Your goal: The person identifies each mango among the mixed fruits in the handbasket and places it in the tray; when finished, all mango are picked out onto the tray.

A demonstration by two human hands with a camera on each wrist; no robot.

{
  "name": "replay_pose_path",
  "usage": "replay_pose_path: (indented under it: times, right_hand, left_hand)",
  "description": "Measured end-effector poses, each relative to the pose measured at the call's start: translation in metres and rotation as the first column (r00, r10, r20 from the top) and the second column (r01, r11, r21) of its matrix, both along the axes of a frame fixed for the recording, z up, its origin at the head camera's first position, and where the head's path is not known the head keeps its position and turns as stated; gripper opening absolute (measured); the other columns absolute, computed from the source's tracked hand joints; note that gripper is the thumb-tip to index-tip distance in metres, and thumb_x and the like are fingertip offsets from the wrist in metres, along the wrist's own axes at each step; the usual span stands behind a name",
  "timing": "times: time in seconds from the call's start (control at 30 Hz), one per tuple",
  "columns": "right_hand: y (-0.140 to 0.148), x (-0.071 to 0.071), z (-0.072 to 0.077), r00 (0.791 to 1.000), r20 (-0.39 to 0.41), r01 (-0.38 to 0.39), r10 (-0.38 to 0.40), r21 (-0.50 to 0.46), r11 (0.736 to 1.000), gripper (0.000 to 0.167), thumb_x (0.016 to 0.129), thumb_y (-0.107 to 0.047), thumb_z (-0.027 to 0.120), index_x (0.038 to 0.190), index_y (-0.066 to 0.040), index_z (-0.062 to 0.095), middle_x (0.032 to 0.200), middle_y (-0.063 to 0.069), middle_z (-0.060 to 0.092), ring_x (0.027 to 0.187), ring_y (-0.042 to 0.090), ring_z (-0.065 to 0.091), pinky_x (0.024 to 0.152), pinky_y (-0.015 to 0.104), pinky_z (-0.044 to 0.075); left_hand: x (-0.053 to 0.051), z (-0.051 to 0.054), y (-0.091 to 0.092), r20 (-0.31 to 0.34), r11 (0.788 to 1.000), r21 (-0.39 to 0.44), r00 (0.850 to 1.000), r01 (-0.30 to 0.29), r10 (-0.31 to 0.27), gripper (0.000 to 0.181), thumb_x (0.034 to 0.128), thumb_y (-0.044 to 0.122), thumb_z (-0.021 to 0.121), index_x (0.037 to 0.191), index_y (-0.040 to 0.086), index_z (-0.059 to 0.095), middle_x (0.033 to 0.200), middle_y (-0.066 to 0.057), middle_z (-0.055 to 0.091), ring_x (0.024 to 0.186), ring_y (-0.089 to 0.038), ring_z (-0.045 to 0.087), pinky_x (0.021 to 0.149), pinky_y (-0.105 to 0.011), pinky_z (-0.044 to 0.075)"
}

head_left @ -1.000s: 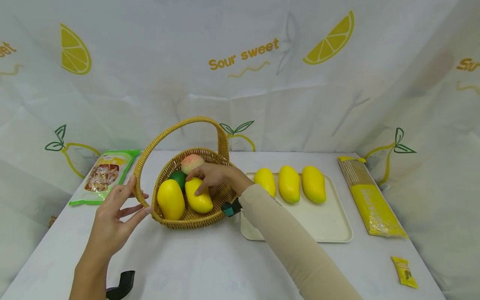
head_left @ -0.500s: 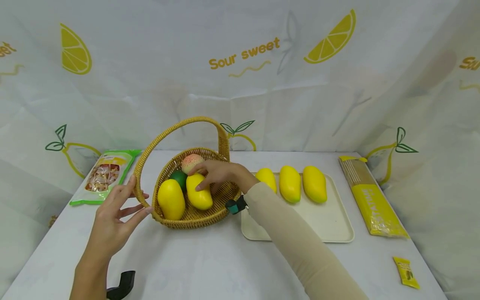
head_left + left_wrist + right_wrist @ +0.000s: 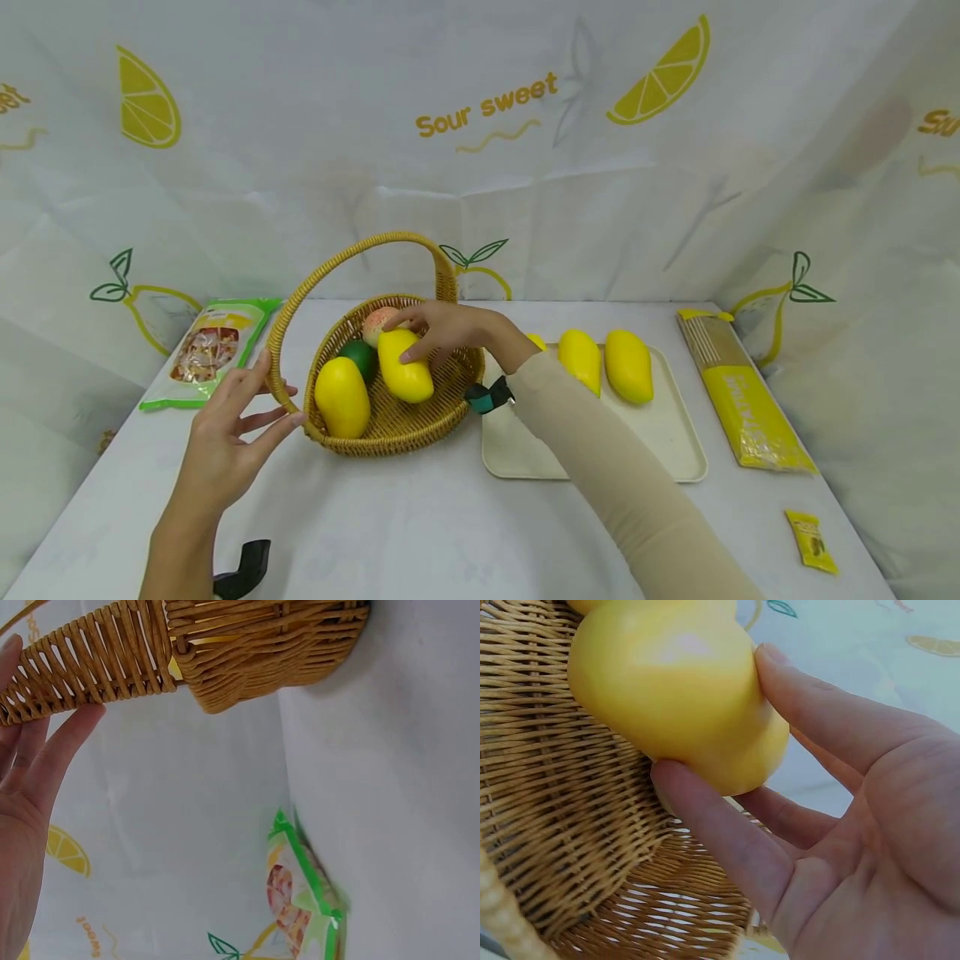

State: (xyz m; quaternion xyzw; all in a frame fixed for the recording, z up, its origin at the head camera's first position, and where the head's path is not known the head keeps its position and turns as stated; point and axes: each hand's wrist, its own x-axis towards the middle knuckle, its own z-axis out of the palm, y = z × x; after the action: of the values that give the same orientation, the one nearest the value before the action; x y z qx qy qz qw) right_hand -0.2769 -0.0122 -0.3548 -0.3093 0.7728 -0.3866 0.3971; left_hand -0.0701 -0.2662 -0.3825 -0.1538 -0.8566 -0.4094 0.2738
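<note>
In the head view, a wicker basket (image 3: pixel 405 444) with a tall arched handle (image 3: pixel 307 287) stands left of centre. My left hand (image 3: pixel 228 429) pinches the handle near its left foot; the left wrist view shows thumb and fingers on either side of the woven handle (image 3: pixel 105 656). Inside the basket, my right hand (image 3: pixel 453 327) holds a yellow mango (image 3: pixel 405 375) between thumb and fingers. Up close in the right wrist view, this mango (image 3: pixel 667 690) appears above the basket's woven bottom. Another mango (image 3: pixel 342 398), a dark green fruit (image 3: pixel 362 358) and a partly hidden peach (image 3: pixel 375 323) lie beside it.
A cream tray (image 3: pixel 592 450) right of the basket bears three mangoes, one mostly behind my sleeve. Further right lie a noodle packet (image 3: pixel 750 404) and a small yellow sachet (image 3: pixel 811 540). A green-edged food bag (image 3: pixel 206 354) lies at the back left.
My right hand has raised the mango and shifted it slightly right, away from the other mango, baring more of the basket's bottom. My left hand stays on the handle.
</note>
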Motion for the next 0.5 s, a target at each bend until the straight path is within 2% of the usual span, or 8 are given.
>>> replay_pose_path:
  times: [0.2, 0.5]
  right_hand:
    - [0.009, 0.0, 0.016, 1.0, -0.021, -0.018, 0.017, -0.064, 0.998, 0.061, 0.096, -0.017, 0.073, 0.151, -0.022, 0.048, 0.148, 0.013, 0.05, 0.112, 0.027, 0.066, 0.092, 0.048, 0.065]
    - [0.025, 0.001, 0.044, 0.985, -0.172, -0.032, 0.014, -0.101, 0.994, 0.058, 0.095, -0.022, 0.075, 0.148, -0.025, 0.052, 0.151, 0.008, 0.05, 0.112, 0.024, 0.066, 0.089, 0.045, 0.066]
  left_hand:
    - [-0.001, 0.0, 0.001, -0.02, 1.0, 0.019, 1.0, 0.012, -0.012, 0.101, 0.0649, -0.025, 0.081, 0.154, 0.002, 0.041, 0.114, 0.022, 0.053, 0.106, 0.007, 0.062, 0.08, -0.007, 0.058]
    - [-0.002, -0.003, -0.001, -0.009, 1.0, 0.017, 1.0, 0.008, -0.008, 0.106, 0.0597, -0.032, 0.079, 0.153, 0.001, 0.041, 0.115, 0.024, 0.053, 0.106, 0.011, 0.06, 0.08, -0.007, 0.058]
